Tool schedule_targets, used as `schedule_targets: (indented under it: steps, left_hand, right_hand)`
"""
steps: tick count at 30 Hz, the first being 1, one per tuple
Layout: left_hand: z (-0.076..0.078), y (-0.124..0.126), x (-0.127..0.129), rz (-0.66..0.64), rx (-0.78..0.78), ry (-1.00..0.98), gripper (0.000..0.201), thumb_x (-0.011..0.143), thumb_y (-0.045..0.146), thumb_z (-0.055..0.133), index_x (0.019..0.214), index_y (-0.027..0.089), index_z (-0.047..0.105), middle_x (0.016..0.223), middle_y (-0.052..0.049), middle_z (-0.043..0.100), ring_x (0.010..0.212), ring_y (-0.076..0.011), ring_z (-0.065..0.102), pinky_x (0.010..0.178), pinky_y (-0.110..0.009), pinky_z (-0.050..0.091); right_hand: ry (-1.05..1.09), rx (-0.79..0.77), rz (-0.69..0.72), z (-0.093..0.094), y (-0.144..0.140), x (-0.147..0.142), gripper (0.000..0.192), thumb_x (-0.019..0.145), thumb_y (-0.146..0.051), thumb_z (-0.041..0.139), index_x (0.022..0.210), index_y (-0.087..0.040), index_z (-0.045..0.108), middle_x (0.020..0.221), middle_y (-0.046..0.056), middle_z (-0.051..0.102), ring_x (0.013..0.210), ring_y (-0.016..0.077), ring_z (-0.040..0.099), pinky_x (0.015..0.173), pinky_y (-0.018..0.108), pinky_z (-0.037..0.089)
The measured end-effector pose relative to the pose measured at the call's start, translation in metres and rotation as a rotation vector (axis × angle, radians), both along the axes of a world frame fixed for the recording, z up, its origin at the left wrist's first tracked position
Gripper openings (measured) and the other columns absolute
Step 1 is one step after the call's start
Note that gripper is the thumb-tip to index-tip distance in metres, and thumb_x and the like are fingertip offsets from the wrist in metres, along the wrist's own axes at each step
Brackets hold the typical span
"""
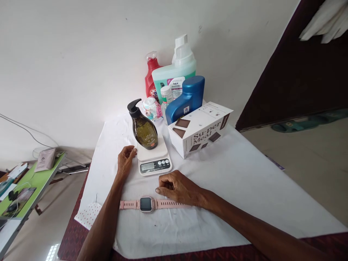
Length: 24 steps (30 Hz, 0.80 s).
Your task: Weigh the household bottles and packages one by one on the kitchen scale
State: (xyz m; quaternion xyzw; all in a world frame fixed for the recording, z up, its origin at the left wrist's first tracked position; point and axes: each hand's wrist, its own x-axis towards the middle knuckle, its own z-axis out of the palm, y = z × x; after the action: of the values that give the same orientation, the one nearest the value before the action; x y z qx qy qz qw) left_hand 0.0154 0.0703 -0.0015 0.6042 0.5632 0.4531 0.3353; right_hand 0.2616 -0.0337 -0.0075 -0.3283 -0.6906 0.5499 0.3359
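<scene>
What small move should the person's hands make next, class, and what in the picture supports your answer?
Probably the left hand should draw back from the kitchen scale. Its fingertips lie at the scale's left edge while the dark pump bottle stands on the platform, so a touch could upset the reading. The right hand rests on the cloth, partly over the pink smartwatch strap.

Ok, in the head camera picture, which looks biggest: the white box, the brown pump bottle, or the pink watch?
1. White box, plainly the largest.
2. Brown pump bottle and pink watch: too close to rank. The watch is long but thin, and nearer the camera.
</scene>
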Motion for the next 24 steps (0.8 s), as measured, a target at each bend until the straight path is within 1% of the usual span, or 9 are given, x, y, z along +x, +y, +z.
schedule_targets:
  steps: [4,7,9,11,13,15,17,20,24]
  left_hand:
    - [0.017,-0.004,0.008,0.01,0.028,0.002,0.068,0.079,0.06,0.078,0.128,0.016,0.059,0.121,-0.016,0.069,0.099,-0.0249,0.071,0.084,-0.038,0.058]
    - [0.048,-0.003,0.024,-0.059,0.124,0.073,0.082,0.073,0.054,0.086,0.14,0.021,0.052,0.141,-0.018,0.06,0.117,-0.0293,0.067,0.092,-0.041,0.057]
    - [0.072,0.001,0.039,-0.107,0.217,0.164,0.086,0.07,0.048,0.089,0.143,0.024,0.05,0.147,-0.017,0.057,0.124,-0.0305,0.063,0.096,-0.042,0.056]
    - [0.09,0.007,0.055,-0.12,0.252,0.232,0.082,0.068,0.046,0.09,0.139,0.023,0.054,0.142,-0.015,0.061,0.119,-0.0298,0.065,0.093,-0.041,0.056]
    - [0.099,0.013,0.067,-0.122,0.21,0.293,0.067,0.069,0.048,0.089,0.124,0.019,0.063,0.124,-0.012,0.071,0.105,-0.0284,0.07,0.085,-0.038,0.058]
    - [0.1,0.015,0.076,-0.097,0.178,0.353,0.054,0.07,0.05,0.087,0.108,0.016,0.069,0.104,-0.01,0.077,0.091,-0.0273,0.072,0.077,-0.036,0.058]
    - [0.099,0.012,0.079,-0.039,0.199,0.384,0.049,0.068,0.05,0.087,0.099,0.015,0.072,0.094,-0.009,0.078,0.085,-0.0271,0.073,0.073,-0.035,0.057]
    - [0.104,-0.005,0.078,0.016,0.226,0.31,0.048,0.064,0.048,0.09,0.095,0.014,0.075,0.091,-0.008,0.08,0.082,-0.027,0.074,0.07,-0.034,0.059]
    - [0.131,-0.042,0.081,-0.083,0.254,0.21,0.042,0.067,0.046,0.091,0.093,0.016,0.078,0.092,-0.006,0.081,0.081,-0.0244,0.075,0.068,-0.032,0.062]
  right_hand:
    - [-0.006,0.023,-0.004,0.002,0.0,0.0,0.028,0.084,-0.036,0.065,0.064,-0.019,0.054,0.057,-0.005,0.049,0.055,0.0105,0.044,0.054,0.024,0.034]
    - [-0.017,0.03,-0.008,0.005,-0.001,0.0,0.027,0.083,-0.033,0.066,0.064,-0.019,0.054,0.056,-0.005,0.05,0.054,0.0099,0.042,0.054,0.024,0.033]
    - [-0.026,0.03,-0.01,0.006,-0.001,0.0,0.027,0.083,-0.031,0.067,0.063,-0.018,0.054,0.057,-0.005,0.05,0.054,0.0094,0.042,0.054,0.023,0.033]
    - [-0.034,0.029,-0.012,0.007,-0.001,0.001,0.028,0.083,-0.029,0.068,0.062,-0.018,0.053,0.056,-0.006,0.049,0.054,0.0092,0.041,0.054,0.023,0.032]
    - [-0.038,0.032,-0.012,0.007,-0.001,0.001,0.029,0.084,-0.028,0.068,0.062,-0.018,0.053,0.055,-0.006,0.049,0.054,0.0091,0.041,0.053,0.023,0.032]
    - [-0.042,0.041,-0.014,0.006,-0.002,0.001,0.029,0.085,-0.027,0.068,0.062,-0.018,0.053,0.056,-0.006,0.05,0.055,0.0092,0.042,0.054,0.023,0.033]
    - [-0.047,0.053,-0.02,0.006,-0.002,0.001,0.028,0.085,-0.024,0.069,0.062,-0.018,0.053,0.057,-0.006,0.051,0.056,0.0091,0.044,0.055,0.023,0.034]
    - [-0.056,0.069,-0.024,0.007,-0.003,0.003,0.028,0.083,-0.02,0.07,0.061,-0.018,0.052,0.057,-0.006,0.051,0.056,0.0085,0.045,0.056,0.022,0.033]
    - [-0.067,0.087,-0.01,0.006,-0.003,0.003,0.029,0.084,-0.022,0.07,0.061,-0.017,0.052,0.059,-0.006,0.053,0.056,0.0085,0.047,0.056,0.022,0.034]
